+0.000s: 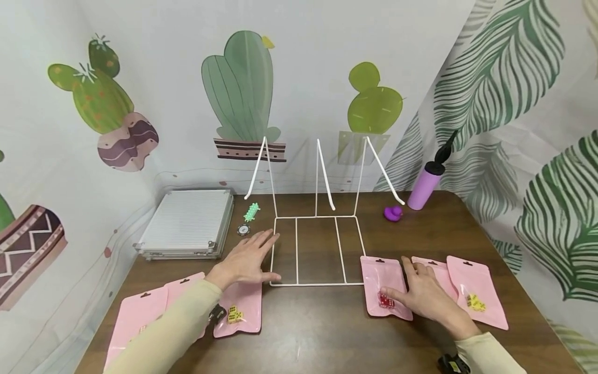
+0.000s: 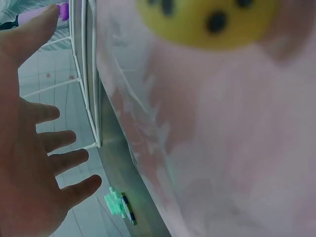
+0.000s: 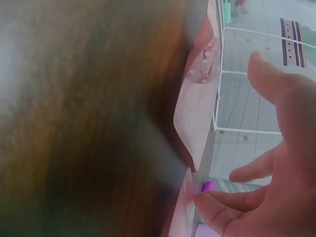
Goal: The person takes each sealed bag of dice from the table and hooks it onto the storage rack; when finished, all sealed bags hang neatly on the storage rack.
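Cream sleeves (image 1: pixel 170 324) stretch over a brown table (image 1: pixel 322 324), the left hand (image 1: pixel 247 262) with fingers spread at a white rack (image 1: pixel 322 284), the right hand (image 1: pixel 422 291) with fingers loosely parted, neither clamped on anything. Below the left lies a pink pouch (image 1: pixel 249 304) of yellow dice (image 1: pixel 235 314); by the right thumb, a second pouch (image 1: pixel 383 275) holds red dice (image 1: pixel 385 299). Both look light, soft and slippery, probably best pinched at the flat top edge, above the hard dice. The left sleeve partly hides two further pouches (image 1: pixel 133 314); whether the right thumb touches film cannot be told.
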### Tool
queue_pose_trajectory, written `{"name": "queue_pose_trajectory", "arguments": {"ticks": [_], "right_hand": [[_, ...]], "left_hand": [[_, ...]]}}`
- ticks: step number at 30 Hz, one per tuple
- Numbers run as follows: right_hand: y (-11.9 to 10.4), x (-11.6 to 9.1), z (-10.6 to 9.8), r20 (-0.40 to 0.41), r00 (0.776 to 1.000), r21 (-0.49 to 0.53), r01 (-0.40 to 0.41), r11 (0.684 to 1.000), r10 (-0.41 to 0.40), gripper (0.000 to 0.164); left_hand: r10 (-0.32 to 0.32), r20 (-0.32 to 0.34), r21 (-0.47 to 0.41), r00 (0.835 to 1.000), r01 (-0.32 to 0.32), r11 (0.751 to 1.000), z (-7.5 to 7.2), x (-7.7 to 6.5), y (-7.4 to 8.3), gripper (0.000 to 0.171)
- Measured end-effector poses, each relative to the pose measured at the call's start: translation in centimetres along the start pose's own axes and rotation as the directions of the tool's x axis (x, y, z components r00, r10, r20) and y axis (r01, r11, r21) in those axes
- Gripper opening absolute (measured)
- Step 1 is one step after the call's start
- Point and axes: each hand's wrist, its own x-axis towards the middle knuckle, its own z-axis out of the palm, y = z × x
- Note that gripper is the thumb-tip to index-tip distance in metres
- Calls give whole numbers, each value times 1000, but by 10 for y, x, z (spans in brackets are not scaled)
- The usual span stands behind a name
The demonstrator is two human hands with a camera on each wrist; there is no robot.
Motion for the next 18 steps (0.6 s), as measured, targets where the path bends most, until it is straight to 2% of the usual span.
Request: {"name": "queue_pose_trajectory", "arguments": {"ticks": [4,10,18], "right_hand": [[-3,-1,3,-10,1000,-5,2,1000,-2,104],[-8,1,4,-4,1000,-19,-10,1000,10,107],[-15,3,9,33,998,-33,-48,998,49,109]], "left_hand": [[5,29,5,1000,-5,1000,3,2,1,110],[-25,89,8,996,25,1000,5,6,3,111],[-26,98,13,995,24,1000,4,8,5,110]]}}
